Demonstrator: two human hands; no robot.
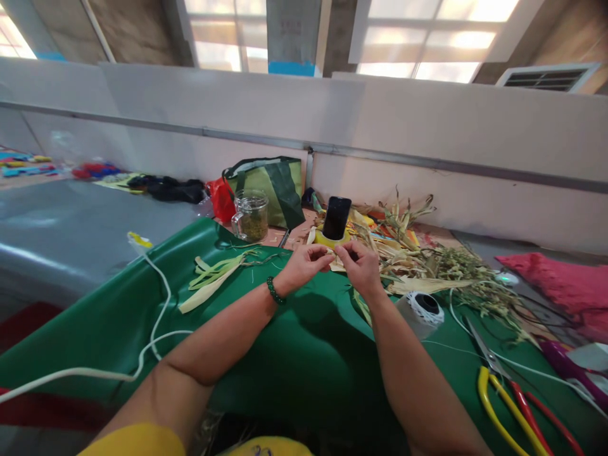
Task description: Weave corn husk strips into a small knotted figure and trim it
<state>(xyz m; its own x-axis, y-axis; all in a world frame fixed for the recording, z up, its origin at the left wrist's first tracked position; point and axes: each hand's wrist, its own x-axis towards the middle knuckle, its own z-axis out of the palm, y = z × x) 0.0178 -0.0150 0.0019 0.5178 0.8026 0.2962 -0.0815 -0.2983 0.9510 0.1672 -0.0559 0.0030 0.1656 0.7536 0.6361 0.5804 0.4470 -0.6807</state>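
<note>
My left hand [310, 264], with a green bead bracelet at the wrist, pinches a small pale strip of what looks like dried corn husk. My right hand [360, 267] meets it and grips the strip from the other side; fingers partly hide the piece. To the left, a bundle of green and cream husk strips [213, 278] lies on the green mat [304, 342]. Beyond my hands spreads a heap of dried husks [399, 253]. By my right forearm stands a spool of white thread [424, 310], its thread trailing right.
A black phone [337, 217] leans upright on a yellow base. Back left are a glass mug [251, 218] and a green bag [280, 190]. Yellow-handled scissors [494, 364] and a red-handled tool [534, 415] lie at right. A white cable [142, 361] crosses the mat's left side.
</note>
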